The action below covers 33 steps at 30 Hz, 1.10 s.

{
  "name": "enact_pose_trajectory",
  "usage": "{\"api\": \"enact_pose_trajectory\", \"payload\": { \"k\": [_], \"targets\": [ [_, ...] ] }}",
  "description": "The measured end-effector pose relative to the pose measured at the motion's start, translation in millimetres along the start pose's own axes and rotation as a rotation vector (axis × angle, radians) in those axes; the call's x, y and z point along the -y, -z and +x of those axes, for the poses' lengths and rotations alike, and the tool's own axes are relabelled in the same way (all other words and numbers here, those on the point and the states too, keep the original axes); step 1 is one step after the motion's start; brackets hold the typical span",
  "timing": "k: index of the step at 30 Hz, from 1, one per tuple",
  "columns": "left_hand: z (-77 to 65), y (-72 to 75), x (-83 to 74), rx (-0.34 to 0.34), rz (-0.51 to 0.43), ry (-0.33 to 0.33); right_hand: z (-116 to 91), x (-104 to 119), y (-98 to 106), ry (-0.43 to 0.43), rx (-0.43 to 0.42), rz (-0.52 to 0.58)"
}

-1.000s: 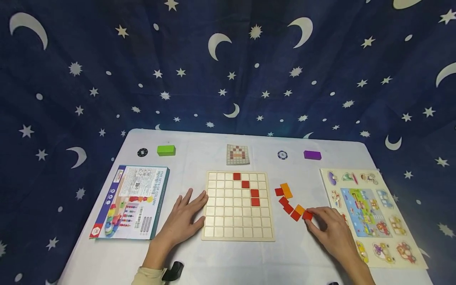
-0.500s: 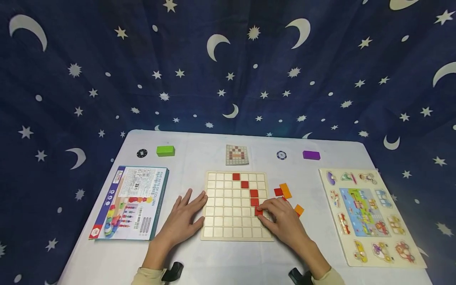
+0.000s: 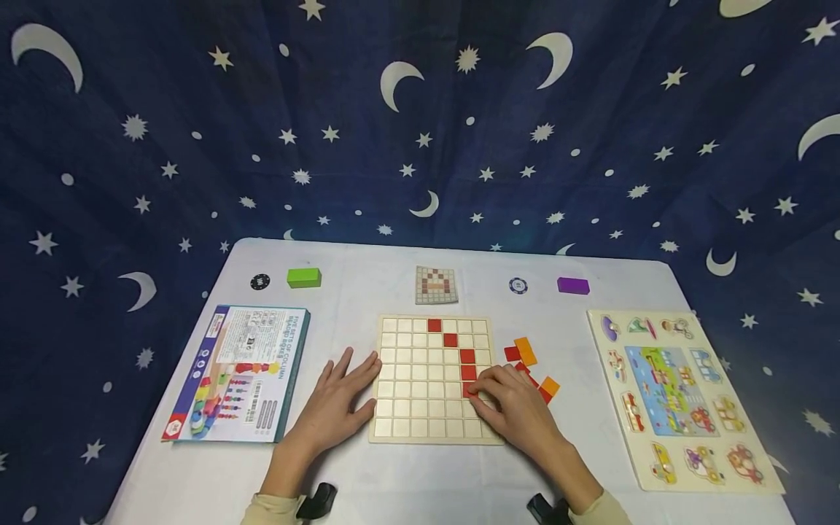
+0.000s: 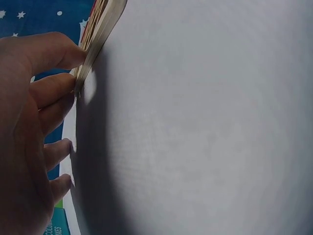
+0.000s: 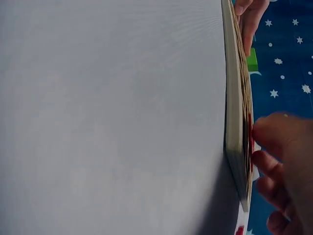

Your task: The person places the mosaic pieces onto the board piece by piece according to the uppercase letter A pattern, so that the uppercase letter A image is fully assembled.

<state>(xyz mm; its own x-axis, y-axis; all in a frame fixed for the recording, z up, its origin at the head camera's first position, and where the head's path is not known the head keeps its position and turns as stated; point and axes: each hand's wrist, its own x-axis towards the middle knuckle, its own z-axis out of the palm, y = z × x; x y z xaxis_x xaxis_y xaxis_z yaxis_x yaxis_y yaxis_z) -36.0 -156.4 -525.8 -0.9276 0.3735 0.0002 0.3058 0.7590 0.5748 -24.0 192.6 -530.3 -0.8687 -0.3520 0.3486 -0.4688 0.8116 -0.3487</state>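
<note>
A cream grid board [image 3: 420, 430] lies mid-table, with a slanting line of several red square tiles [image 3: 467, 356] in its cells, running from the top down toward the right. At the lower end of that line my right hand [image 3: 518, 408] holds a red tile [image 3: 467, 390] between thumb and forefinger, in or just over a cell; the fingers partly hide it. With fingers spread, my left hand [image 3: 337, 397] rests on the table and touches the board's left edge. In the left wrist view, thumb and forefinger touch the board's rim [image 4: 100, 44]. Beside the right hand lie loose red and orange tiles [image 3: 526, 351], some partly covered.
Behind the board lies a small pattern card [image 3: 436, 285]. A boxed set [image 3: 249, 372] is at the left and a picture puzzle board [image 3: 682, 401] at the right. Along the back are a green block [image 3: 304, 278], a purple block [image 3: 573, 286] and two round chips [image 3: 518, 286].
My right hand has brought a red tile from the loose pile leftward to the board, then shifted it slightly left into line with the red tile above. My left hand stays put.
</note>
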Motion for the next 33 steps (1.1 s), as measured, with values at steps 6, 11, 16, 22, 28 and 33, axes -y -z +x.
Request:
{"api": "enact_pose_trajectory", "payload": {
  "k": [6, 11, 16, 22, 28, 33],
  "targets": [
    [-0.2, 0.1, -0.6, -0.001, 0.001, 0.012, 1.8, -22.8, 14.3, -0.108, -0.044, 0.019],
    [-0.4, 0.1, -0.4, 0.002, -0.001, 0.022, 12.1, -45.4, 22.5, -0.165, 0.012, -0.069],
    [-0.1, -1.1, 0.3, 0.002, 0.004, 0.021, 23.3, -52.9, 23.4, -0.195, 0.11, -0.114],
    [0.3, -1.3, 0.3, 0.002, -0.001, 0.017, 37.2, -52.8, 25.2, -0.242, 0.162, -0.128],
    [0.4, 0.7, -0.5, 0.002, 0.002, 0.013, 54.5, -43.8, 20.5, -0.212, 0.12, -0.05],
    [0.7, 1.2, -1.0, 0.006, -0.009, 0.016, 83.6, -19.5, 2.9, -0.141, 0.103, 0.032]
  ]
}}
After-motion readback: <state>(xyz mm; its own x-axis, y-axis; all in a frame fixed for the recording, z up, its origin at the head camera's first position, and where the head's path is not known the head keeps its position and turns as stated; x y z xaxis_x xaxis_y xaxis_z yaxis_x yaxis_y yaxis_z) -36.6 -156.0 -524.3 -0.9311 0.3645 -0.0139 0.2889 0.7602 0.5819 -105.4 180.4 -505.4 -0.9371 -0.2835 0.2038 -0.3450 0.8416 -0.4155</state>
